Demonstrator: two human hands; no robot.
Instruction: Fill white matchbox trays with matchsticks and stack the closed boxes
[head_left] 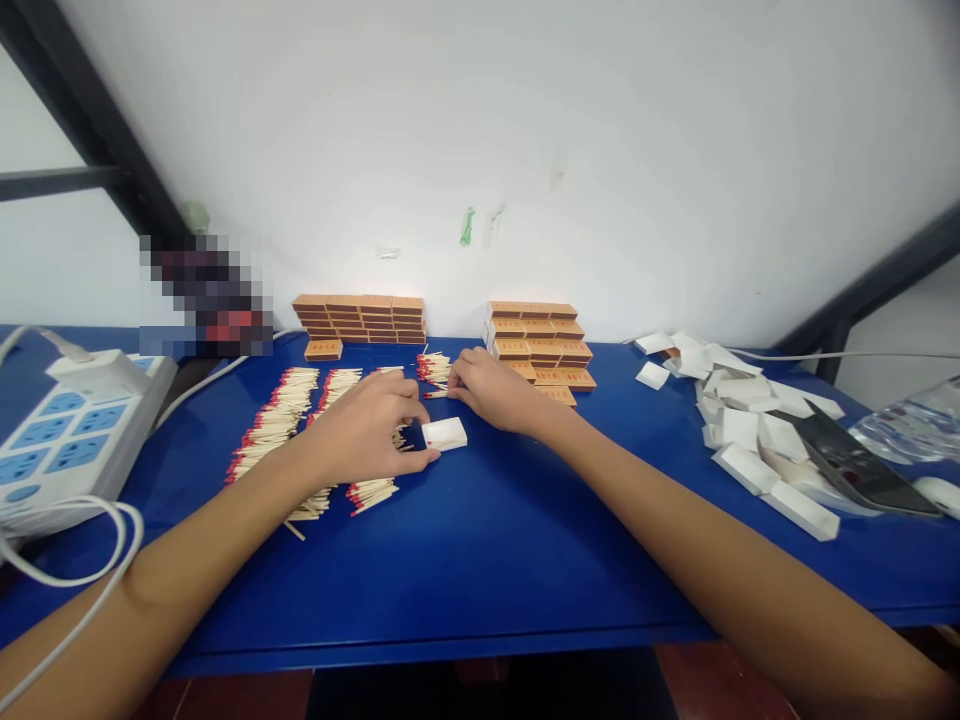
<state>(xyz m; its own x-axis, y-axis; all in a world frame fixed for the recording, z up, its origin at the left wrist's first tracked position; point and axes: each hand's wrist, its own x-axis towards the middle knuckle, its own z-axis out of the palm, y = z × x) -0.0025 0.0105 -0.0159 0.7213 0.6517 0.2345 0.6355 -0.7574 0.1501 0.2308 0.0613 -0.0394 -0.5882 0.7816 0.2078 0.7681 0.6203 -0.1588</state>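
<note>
My left hand is closed, thumb and forefinger pinching the left end of a small white tray on the blue table. My right hand sits just behind it, fingers bent, tips at the ends of some matches in a small match pile; can't tell if any are gripped. Long rows of red-tipped matches lie left, partly hidden by my left hand and forearm. Orange matchboxes along the wall: left stack, a single box in front of it, stepped right stack behind my right hand. Far right, heap of white trays, dark phone next to it. Far left, white power strip, plug in.
</note>
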